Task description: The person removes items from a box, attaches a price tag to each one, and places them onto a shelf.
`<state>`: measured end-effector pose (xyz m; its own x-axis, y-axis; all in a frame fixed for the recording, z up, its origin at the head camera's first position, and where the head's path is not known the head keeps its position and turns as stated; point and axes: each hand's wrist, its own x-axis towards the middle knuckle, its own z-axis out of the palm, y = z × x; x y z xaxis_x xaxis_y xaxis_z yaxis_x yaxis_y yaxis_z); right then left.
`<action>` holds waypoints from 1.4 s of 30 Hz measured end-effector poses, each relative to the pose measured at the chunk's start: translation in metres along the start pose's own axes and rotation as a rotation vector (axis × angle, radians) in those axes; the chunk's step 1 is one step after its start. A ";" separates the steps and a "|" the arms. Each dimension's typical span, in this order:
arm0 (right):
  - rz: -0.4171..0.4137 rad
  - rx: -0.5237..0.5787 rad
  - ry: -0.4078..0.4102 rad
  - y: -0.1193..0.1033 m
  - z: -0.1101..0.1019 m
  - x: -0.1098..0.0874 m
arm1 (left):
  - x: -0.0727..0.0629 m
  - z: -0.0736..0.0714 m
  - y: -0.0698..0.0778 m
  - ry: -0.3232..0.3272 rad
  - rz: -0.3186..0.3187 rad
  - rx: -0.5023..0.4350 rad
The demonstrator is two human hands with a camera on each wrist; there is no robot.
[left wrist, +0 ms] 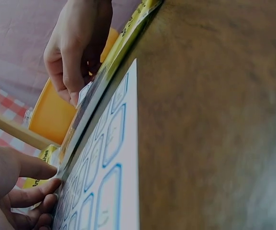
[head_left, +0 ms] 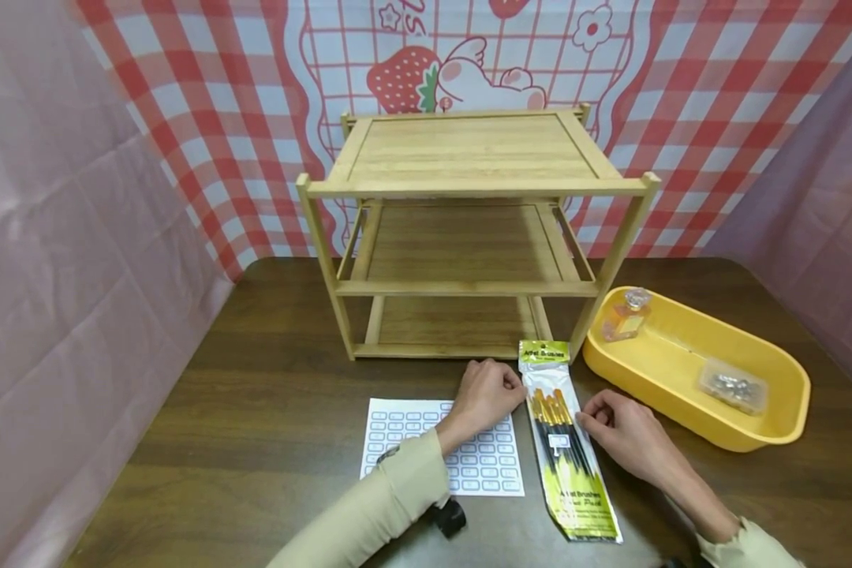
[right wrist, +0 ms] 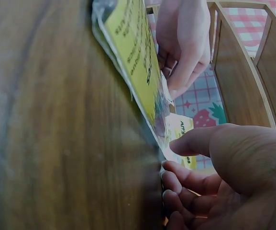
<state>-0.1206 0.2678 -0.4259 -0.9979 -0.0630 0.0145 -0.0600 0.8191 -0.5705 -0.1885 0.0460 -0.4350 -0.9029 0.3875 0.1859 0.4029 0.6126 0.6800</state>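
A clear packet of artist brushes (head_left: 582,505) with a yellow-green header and base lies flat on the table, its brushes showing through the plastic. A small white label with a blue border (head_left: 558,442) sits on its middle. My left hand (head_left: 484,392) pinches the packet's left edge near the top, thumb and index finger meeting there in the left wrist view. From the other side, my right hand (head_left: 628,430) pinches the right edge between thumb and fingers. Under my left forearm is a white sheet of blue-bordered labels (head_left: 493,473), partly covered by the wrist and sleeve.
A three-tier wooden rack (head_left: 468,189) stands behind the packet, whose header reaches its front right leg. To the right, a yellow tub (head_left: 696,410) holds a perfume bottle (head_left: 626,315) and a small clear box of metal pieces (head_left: 733,386). Checked cloth hangs behind.
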 end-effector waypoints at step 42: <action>-0.029 0.097 0.093 -0.004 -0.004 -0.009 | -0.008 0.001 0.016 0.028 -0.084 -0.218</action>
<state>-0.1115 0.2669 -0.4207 -0.9940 -0.0286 0.1056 -0.0904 0.7587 -0.6451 -0.1746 0.0533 -0.4261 -0.9370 0.3202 0.1399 0.2872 0.4777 0.8303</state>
